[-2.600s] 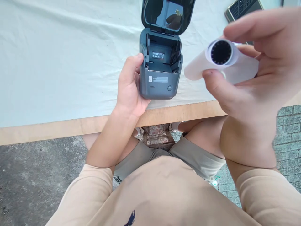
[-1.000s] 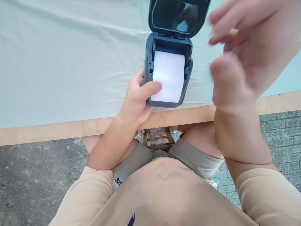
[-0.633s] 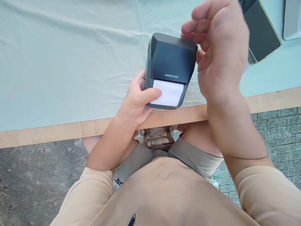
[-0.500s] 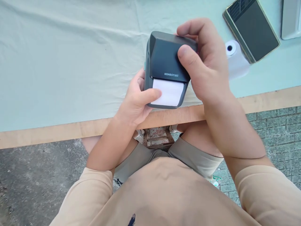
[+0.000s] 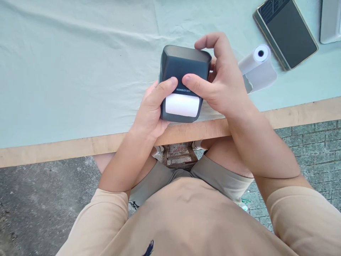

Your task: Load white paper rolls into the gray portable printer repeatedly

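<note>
Between both hands is a dark label printer (image 5: 183, 65) marked NIIMBOT, held above the table's front edge. White label paper (image 5: 182, 105) shows at its lower front. My left hand (image 5: 153, 106) grips the printer's left side, its thumb on the dark cover just above the paper. From the right, my right hand (image 5: 222, 76) holds the printer with its thumb on the cover, index finger bent over the top right corner. The undersides of both hands' grips are hidden behind the printer.
A white paper roll (image 5: 253, 64) lies partly unrolled right of my right hand. Beyond it rests a smartphone (image 5: 289, 33), with a grey-white object (image 5: 330, 23) cut off at the right edge. A pale cloth (image 5: 80, 78) covers the table, whose wooden edge (image 5: 106, 144) runs in front of me.
The printer has shifted slightly left and tilted. My left thumb has moved from the paper up onto the cover. My right hand has moved left, uncovering more of the paper roll.
</note>
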The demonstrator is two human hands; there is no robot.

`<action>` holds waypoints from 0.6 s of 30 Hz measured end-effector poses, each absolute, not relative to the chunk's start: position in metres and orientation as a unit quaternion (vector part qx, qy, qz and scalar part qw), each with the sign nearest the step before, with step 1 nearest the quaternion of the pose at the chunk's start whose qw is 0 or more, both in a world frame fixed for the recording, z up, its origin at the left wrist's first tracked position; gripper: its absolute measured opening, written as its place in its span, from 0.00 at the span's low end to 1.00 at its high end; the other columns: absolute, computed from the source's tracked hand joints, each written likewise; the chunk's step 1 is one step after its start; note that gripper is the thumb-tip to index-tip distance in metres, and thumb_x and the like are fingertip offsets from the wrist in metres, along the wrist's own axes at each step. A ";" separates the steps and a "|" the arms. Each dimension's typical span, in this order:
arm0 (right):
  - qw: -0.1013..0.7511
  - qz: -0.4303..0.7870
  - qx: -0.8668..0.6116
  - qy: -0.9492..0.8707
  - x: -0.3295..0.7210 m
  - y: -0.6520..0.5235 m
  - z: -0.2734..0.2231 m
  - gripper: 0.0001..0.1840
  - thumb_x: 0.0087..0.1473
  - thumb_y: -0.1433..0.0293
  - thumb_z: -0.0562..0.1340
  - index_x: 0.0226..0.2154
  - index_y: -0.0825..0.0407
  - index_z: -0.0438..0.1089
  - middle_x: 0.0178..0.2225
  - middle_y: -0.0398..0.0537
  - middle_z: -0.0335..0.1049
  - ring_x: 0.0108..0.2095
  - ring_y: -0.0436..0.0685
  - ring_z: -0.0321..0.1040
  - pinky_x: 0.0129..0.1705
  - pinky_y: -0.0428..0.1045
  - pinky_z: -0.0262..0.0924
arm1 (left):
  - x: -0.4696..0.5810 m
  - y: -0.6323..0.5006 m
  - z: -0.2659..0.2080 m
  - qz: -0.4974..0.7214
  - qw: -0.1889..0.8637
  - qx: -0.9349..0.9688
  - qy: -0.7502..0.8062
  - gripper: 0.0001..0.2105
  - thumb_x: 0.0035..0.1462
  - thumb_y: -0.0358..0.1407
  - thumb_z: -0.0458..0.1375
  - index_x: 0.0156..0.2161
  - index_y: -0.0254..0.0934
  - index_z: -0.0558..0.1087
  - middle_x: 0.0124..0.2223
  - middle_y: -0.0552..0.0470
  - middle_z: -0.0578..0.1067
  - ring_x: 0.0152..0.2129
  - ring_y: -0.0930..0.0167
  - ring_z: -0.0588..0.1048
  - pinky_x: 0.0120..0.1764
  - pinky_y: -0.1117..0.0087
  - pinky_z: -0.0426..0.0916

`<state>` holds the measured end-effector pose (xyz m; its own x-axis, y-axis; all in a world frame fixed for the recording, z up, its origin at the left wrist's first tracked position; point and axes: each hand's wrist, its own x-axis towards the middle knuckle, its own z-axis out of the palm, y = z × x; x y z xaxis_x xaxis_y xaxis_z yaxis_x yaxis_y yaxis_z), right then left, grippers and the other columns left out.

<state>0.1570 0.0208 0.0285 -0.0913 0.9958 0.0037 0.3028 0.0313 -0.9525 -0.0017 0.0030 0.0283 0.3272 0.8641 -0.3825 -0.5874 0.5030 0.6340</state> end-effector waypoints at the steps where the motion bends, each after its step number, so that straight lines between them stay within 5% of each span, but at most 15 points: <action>1: 0.401 0.427 -0.542 -0.604 0.158 0.021 0.028 0.25 0.49 0.58 0.68 0.45 0.45 0.59 0.33 0.39 0.65 0.33 0.51 0.67 0.37 0.49 0.66 | -0.001 0.004 0.029 0.460 0.794 0.192 0.349 0.10 0.63 0.43 0.62 0.37 0.38 0.79 0.33 0.50 0.82 0.53 0.59 0.80 0.52 0.67 0.78; 5: 0.399 0.424 -0.505 -0.637 0.163 0.023 0.023 0.25 0.54 0.49 0.64 0.49 0.41 0.61 0.41 0.42 0.70 0.40 0.54 0.70 0.40 0.50 0.68 | 0.000 0.008 0.028 0.478 0.779 0.165 0.371 0.19 0.70 0.46 0.50 0.39 0.39 0.79 0.34 0.49 0.82 0.54 0.59 0.79 0.50 0.64 0.80; 8: 0.386 0.464 -0.460 -0.651 0.168 0.022 0.020 0.32 0.53 0.45 0.65 0.57 0.36 0.59 0.51 0.42 0.70 0.48 0.56 0.72 0.46 0.52 0.71 | 0.001 0.011 0.024 0.484 0.763 0.143 0.403 0.17 0.70 0.46 0.50 0.41 0.40 0.78 0.37 0.49 0.83 0.55 0.60 0.79 0.49 0.64 0.80; 14: 0.341 0.515 -0.390 -0.683 0.181 0.022 0.026 0.49 0.50 0.54 0.72 0.68 0.34 0.50 0.65 0.45 0.60 0.56 0.57 0.69 0.55 0.51 0.72 | -0.003 0.013 0.020 0.503 0.740 0.144 0.422 0.13 0.67 0.44 0.54 0.36 0.40 0.76 0.37 0.51 0.82 0.55 0.59 0.79 0.48 0.63 0.80; 18: 0.343 0.426 -0.419 -0.725 0.183 0.020 0.041 0.51 0.47 0.56 0.75 0.67 0.40 0.52 0.71 0.48 0.50 0.68 0.61 0.56 0.53 0.49 0.72 | -0.001 0.014 0.020 0.490 0.740 0.140 0.438 0.13 0.67 0.44 0.55 0.35 0.40 0.76 0.38 0.51 0.81 0.56 0.58 0.78 0.48 0.64 0.80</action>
<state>0.1830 0.0202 0.0414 -0.4128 0.8999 0.1407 0.3152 0.2861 -0.9049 -0.0007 0.0143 0.0203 0.1356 0.8482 -0.5120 -0.6026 0.4808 0.6370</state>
